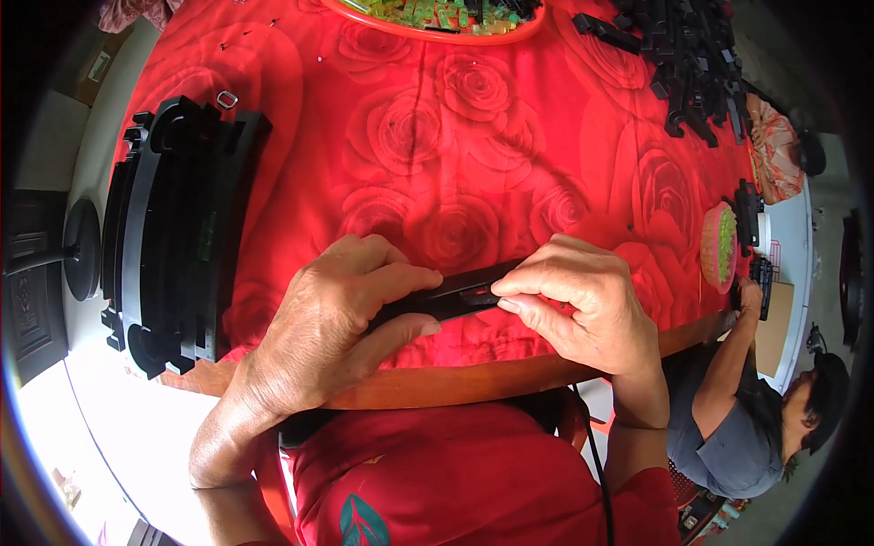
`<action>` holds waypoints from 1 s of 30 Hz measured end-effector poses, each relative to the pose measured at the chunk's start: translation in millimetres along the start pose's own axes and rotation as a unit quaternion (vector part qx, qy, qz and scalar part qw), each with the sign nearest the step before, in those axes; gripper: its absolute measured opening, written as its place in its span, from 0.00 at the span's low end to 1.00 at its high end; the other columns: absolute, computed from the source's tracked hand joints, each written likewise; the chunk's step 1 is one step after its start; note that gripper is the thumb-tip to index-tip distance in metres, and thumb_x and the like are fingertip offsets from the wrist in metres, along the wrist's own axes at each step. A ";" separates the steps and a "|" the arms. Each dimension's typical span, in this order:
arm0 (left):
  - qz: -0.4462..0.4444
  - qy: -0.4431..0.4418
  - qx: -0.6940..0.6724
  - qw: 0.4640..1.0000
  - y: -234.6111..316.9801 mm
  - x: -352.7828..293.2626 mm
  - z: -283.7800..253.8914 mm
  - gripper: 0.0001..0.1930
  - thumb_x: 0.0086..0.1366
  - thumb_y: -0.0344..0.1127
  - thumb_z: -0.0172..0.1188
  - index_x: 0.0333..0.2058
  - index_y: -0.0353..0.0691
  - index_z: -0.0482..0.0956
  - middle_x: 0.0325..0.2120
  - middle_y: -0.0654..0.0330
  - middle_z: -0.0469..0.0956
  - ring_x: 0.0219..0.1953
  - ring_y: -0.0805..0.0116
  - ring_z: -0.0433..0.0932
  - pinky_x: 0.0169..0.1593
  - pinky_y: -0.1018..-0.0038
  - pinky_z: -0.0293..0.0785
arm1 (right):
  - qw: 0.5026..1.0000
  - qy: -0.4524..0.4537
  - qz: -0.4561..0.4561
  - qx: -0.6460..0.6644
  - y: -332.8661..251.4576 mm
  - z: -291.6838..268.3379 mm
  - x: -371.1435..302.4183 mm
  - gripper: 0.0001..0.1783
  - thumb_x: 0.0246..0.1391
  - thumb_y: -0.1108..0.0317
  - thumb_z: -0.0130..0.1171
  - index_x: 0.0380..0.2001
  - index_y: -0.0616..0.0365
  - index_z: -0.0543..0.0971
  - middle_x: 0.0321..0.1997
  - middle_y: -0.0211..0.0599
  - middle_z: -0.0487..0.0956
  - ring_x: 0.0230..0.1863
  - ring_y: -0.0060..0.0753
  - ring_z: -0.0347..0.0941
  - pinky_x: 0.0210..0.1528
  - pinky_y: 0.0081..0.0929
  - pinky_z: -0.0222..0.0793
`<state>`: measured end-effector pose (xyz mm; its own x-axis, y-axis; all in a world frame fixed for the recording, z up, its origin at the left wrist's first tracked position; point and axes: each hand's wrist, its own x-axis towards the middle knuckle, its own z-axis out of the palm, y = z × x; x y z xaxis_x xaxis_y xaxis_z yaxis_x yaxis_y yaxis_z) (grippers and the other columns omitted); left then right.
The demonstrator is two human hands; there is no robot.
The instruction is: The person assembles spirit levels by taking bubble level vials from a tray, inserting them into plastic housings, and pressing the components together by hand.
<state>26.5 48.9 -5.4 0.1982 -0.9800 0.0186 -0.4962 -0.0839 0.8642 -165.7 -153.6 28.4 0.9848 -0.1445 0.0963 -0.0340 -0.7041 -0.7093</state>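
Observation:
Over the table's near edge I hold a long, narrow black plastic part (442,300) with a slot-like opening in it. My left hand (350,314) grips its left end between thumb and fingers. At the opening, my right hand (583,305) has its thumb and forefinger pinched together against the part. A dark tip shows between those fingertips, too small to name. The part's far right end runs behind my right forefinger.
Stacked long black parts (173,237) stand at the left beside a small metal ring (227,99). An orange-rimmed tray (437,36) of small yellow-green pieces is at the back. Black parts (696,68) pile up at far right. A co-worker (742,428) sits right, near a pink basket (709,246).

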 end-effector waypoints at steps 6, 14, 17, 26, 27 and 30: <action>0.018 0.023 -0.040 0.999 -10.8 -3.4 5.8 0.24 0.54 0.39 0.80 0.49 0.37 0.87 0.37 0.56 0.82 0.42 0.59 0.81 0.45 0.65 0.77 | 1.000 -0.010 0.016 -0.012 -9.4 1.7 2.1 0.12 0.49 0.80 0.74 0.39 0.62 0.88 0.33 0.38 0.86 0.31 0.34 0.81 0.32 0.30 0.74; 0.021 0.029 -0.048 0.998 -13.6 -3.3 6.8 0.24 0.55 0.40 0.80 0.49 0.37 0.88 0.38 0.56 0.82 0.41 0.58 0.81 0.44 0.65 0.77 | 0.995 0.005 0.046 -0.088 -25.5 9.4 0.7 0.12 0.48 0.79 0.75 0.38 0.61 0.88 0.31 0.39 0.86 0.30 0.37 0.80 0.31 0.32 0.74; 0.026 0.029 -0.048 0.998 -14.1 -2.1 6.3 0.24 0.54 0.41 0.80 0.49 0.37 0.87 0.38 0.55 0.82 0.41 0.58 0.81 0.44 0.64 0.77 | 0.989 0.014 0.066 -0.128 -33.5 12.3 -1.1 0.10 0.48 0.79 0.76 0.36 0.61 0.87 0.32 0.39 0.86 0.29 0.38 0.81 0.31 0.32 0.74; 0.001 0.010 0.035 0.999 4.3 5.1 5.1 0.20 0.59 0.38 0.76 0.48 0.36 0.85 0.35 0.53 0.80 0.38 0.52 0.80 0.40 0.60 0.77 | 0.975 0.036 0.115 -0.184 -35.1 12.0 0.0 0.09 0.48 0.75 0.78 0.32 0.61 0.86 0.31 0.38 0.87 0.28 0.40 0.81 0.31 0.33 0.74; -0.015 0.014 0.070 0.997 7.7 7.0 7.2 0.16 0.61 0.35 0.74 0.46 0.36 0.85 0.34 0.52 0.79 0.37 0.50 0.80 0.39 0.58 0.76 | 0.976 0.041 0.127 -0.172 -34.1 12.5 0.1 0.09 0.48 0.75 0.78 0.32 0.61 0.86 0.31 0.38 0.87 0.28 0.38 0.81 0.31 0.32 0.74; -0.042 -0.007 0.121 0.992 19.0 13.5 9.7 0.09 0.62 0.30 0.69 0.41 0.37 0.82 0.32 0.52 0.77 0.35 0.47 0.79 0.37 0.55 0.75 | 0.977 0.047 0.148 -0.148 -33.7 13.2 -0.3 0.08 0.49 0.76 0.78 0.33 0.62 0.87 0.31 0.37 0.87 0.27 0.28 0.81 0.30 0.27 0.73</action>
<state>11.6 32.4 6.4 0.2356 -0.9702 -0.0566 -0.6672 -0.2038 0.7164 -162.6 -120.7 43.1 0.9046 -0.4261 -0.0084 -0.3763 -0.7894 -0.4850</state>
